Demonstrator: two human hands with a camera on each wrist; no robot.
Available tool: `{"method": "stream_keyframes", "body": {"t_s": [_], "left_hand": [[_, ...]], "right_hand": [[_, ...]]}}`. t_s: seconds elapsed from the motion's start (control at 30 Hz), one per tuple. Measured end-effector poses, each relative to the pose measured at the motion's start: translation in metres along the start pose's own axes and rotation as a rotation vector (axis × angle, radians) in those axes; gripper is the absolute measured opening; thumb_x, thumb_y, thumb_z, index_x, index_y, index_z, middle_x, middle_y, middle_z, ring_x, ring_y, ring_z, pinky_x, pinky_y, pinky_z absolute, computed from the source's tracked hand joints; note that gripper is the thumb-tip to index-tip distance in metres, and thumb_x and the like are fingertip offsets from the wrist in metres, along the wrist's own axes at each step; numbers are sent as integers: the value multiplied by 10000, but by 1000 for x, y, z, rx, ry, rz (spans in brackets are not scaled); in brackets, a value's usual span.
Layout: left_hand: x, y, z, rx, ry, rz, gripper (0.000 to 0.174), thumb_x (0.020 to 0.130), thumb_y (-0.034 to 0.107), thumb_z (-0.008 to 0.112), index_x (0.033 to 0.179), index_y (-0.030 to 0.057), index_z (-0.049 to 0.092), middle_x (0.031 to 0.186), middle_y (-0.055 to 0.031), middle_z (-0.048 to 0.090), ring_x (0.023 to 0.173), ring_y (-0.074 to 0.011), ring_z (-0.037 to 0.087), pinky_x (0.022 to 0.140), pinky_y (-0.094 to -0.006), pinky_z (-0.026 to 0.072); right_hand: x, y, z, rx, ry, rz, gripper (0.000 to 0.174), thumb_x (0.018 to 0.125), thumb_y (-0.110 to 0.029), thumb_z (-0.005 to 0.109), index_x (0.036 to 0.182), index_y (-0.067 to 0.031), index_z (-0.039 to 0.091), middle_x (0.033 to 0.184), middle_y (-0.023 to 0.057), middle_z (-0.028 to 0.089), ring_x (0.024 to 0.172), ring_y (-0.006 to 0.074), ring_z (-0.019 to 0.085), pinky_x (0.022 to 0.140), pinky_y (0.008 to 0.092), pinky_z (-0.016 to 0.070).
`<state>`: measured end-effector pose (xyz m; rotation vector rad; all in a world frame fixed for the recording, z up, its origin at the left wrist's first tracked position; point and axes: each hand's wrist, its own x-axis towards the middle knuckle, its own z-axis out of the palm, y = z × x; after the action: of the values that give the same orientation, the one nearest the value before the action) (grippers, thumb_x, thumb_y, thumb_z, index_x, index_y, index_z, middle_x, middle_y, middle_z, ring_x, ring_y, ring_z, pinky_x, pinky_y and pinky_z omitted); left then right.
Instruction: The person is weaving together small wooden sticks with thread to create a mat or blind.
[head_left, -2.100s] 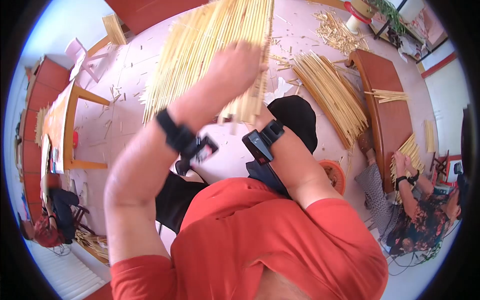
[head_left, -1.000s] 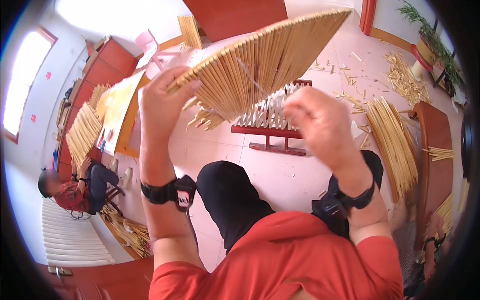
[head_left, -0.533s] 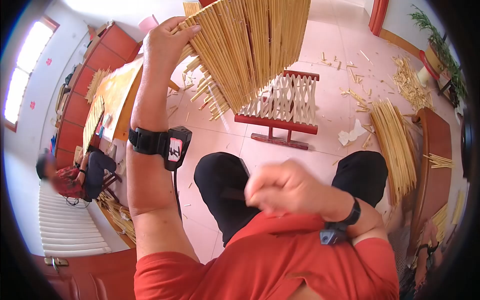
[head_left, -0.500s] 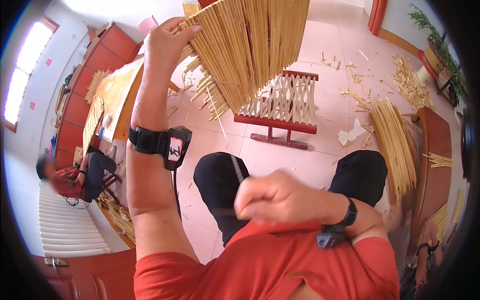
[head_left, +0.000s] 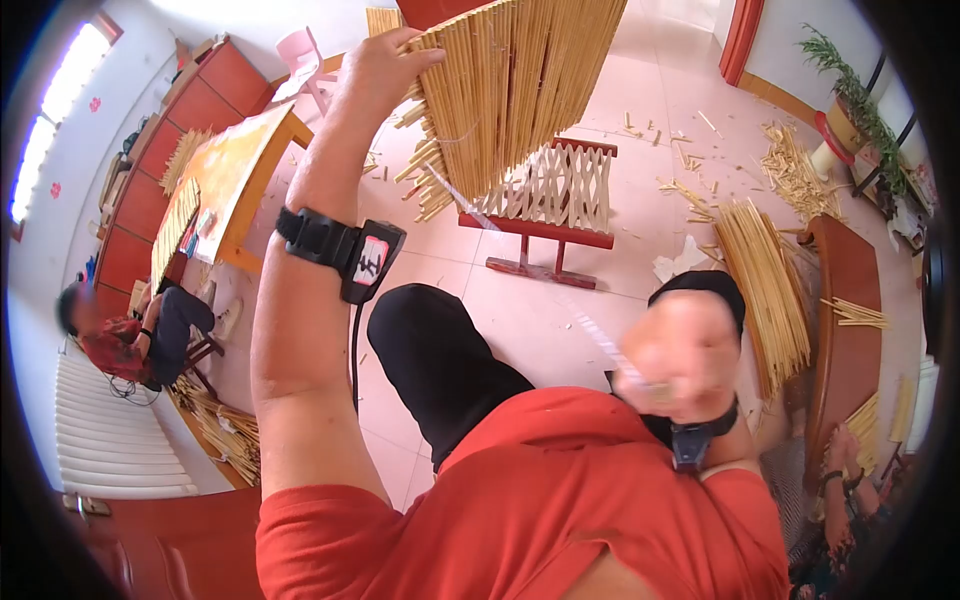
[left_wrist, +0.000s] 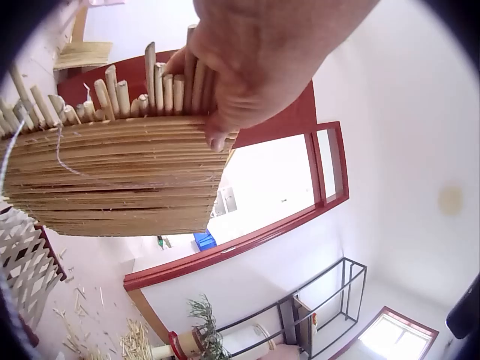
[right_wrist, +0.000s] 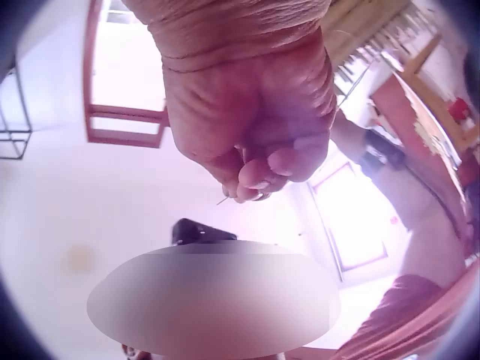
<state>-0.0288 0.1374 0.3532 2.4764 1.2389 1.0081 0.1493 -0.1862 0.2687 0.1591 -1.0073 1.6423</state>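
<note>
My left hand (head_left: 375, 75) grips the upper left corner of a mat of stitched straw-coloured stalks (head_left: 510, 90), raised in front of me. In the left wrist view, the thumb lies over the mat's edge where uneven stalk ends (left_wrist: 120, 97) stick out. White thread (head_left: 600, 335) runs from the mat's left side across to my right hand (head_left: 690, 360), which is blurred near my right knee. The right wrist view shows its fingers curled together, with a thin needle tip (right_wrist: 223, 201) poking out from the fingertips. The rest of the needle is hidden.
Below the mat stands a red stool (head_left: 545, 228) with a woven white seat. A long bundle of stalks (head_left: 770, 290) lies at the right beside a brown bench (head_left: 850, 300). Stalk scraps (head_left: 800, 175) litter the floor. Another person (head_left: 125, 335) sits by the wooden table (head_left: 240, 180).
My right hand has gone from beside the mat down toward my body, then out to the right, drawing the thread. My left hand has kept its grip on the mat, which has tilted.
</note>
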Motion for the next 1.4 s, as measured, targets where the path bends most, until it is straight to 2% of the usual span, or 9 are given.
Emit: {"method": "stream_keyframes", "body": {"t_s": [0.1, 0.23, 0.5, 0.7, 0.83, 1.03, 1.1, 1.23, 1.4], "left_hand": [[-6, 7, 3, 20, -12, 46, 470, 789, 421, 694, 1119, 87, 669, 833, -130, 697, 772, -246, 676, 722, -358, 519], [-10, 14, 9, 102, 43, 39, 468, 776, 430, 709, 1114, 108, 679, 840, -118, 697, 742, -199, 650, 713, -345, 501], [-33, 40, 9, 128, -52, 44, 453, 802, 465, 673, 1145, 169, 661, 988, -169, 688, 959, -330, 652, 843, -432, 503], [-60, 53, 1, -9, -123, 55, 423, 788, 388, 706, 1111, 116, 674, 964, -169, 690, 906, -306, 666, 814, -395, 508], [-80, 66, 2, -18, -147, 92, 416, 776, 371, 703, 1096, 106, 679, 956, -157, 693, 888, -279, 673, 804, -375, 507], [-107, 62, 8, -142, -242, 118, 325, 831, 229, 656, 1114, 69, 666, 965, -140, 695, 905, -260, 655, 836, -343, 490], [-129, 40, 3, -768, 54, 220, 280, 841, 224, 653, 1017, 7, 671, 873, -101, 695, 802, -225, 658, 757, -333, 507], [-211, -44, 5, -1164, 420, -416, 132, 909, 142, 555, 866, 34, 617, 714, -63, 600, 643, -131, 581, 630, -230, 484], [-249, -49, 113, -1414, -66, -928, 313, 898, 153, 580, 1185, 48, 510, 1066, -113, 597, 877, -223, 629, 717, -342, 517]], "right_hand": [[8, -34, 13, 33, -514, -152, 92, 883, -26, 597, 886, 54, 553, 642, 101, 535, 449, 186, 484, 406, 275, 360], [-5, -57, 62, -167, -574, -149, 129, 878, -5, 602, 805, 90, 555, 711, 171, 581, 479, 208, 520, 407, 309, 384], [-9, -38, 95, -850, -1088, 376, 330, 922, -262, 542, 650, -77, 520, 606, 72, 532, 582, 245, 579, 509, 347, 476], [14, -17, 73, -1140, 582, -29, 151, 945, -135, 529, 860, -14, 561, 1001, 150, 670, 751, 168, 665, 625, 289, 526], [68, -21, -25, -1748, 649, -182, 97, 928, -128, 515, 931, -32, 530, 1346, 198, 490, 909, 240, 661, 822, 326, 504], [96, -9, -91, -1978, 504, -343, 85, 892, -115, 547, 896, -30, 549, 1223, 148, 560, 1151, 344, 522, 958, 386, 420], [87, -8, -98, -1961, 599, -386, 61, 876, -78, 575, 877, -21, 553, 1111, 137, 598, 1068, 313, 561, 914, 373, 443], [69, -10, -98, -1856, 629, -426, 40, 891, -56, 566, 873, -23, 551, 1070, 109, 602, 1029, 244, 567, 872, 340, 455], [63, -7, -97, -1849, 624, -429, 43, 898, -49, 565, 865, -28, 547, 1061, 95, 598, 972, 202, 557, 849, 287, 444]]}}
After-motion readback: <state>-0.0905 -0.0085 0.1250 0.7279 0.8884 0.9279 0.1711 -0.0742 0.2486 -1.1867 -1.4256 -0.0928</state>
